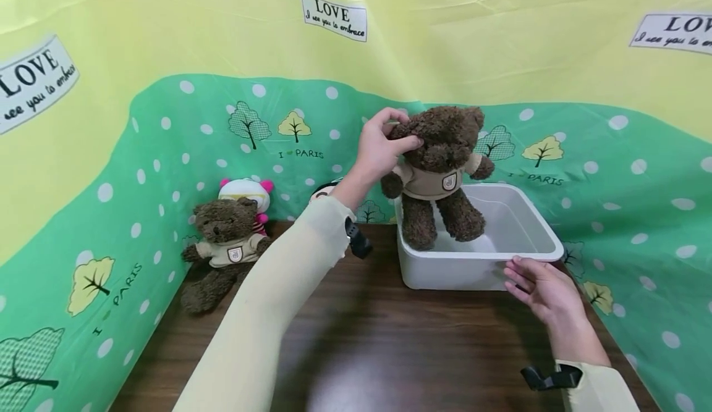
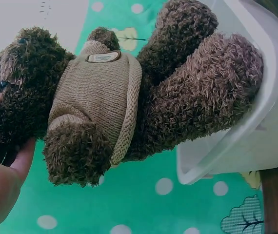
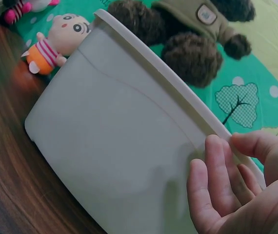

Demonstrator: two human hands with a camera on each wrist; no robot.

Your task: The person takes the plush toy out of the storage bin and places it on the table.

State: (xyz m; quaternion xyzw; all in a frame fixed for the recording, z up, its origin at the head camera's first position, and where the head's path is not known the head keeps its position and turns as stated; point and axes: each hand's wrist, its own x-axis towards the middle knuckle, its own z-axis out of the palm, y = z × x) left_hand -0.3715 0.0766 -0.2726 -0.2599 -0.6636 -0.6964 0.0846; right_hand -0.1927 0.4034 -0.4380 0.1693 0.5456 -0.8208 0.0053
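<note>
A brown teddy bear [image 1: 447,152] in a beige knitted sweater hangs upright over a white plastic bin [image 1: 445,276]. My left hand [image 1: 378,146] grips it by the side of its head, thumb in front. The bear's legs dangle at the bin's near-left rim; the left wrist view shows one shaggy leg overlapping that rim. At the bin's front right, my right hand [image 1: 542,291] pinches the rim. In the right wrist view its thumb lies at the rim's upper edge, and its fingers [image 3: 216,180] are against the outer wall. Part of the bin's inside is hidden behind the bear.
A second brown bear [image 1: 225,245] leans at the table's left side, before a white and pink doll [image 1: 245,193]. Behind the bin's left corner sits a doll in orange shorts [image 3: 44,61], mostly hidden by my left arm in the head view. Patterned green and yellow cloth [image 1: 289,115] surrounds the dark wooden table [image 1: 389,338].
</note>
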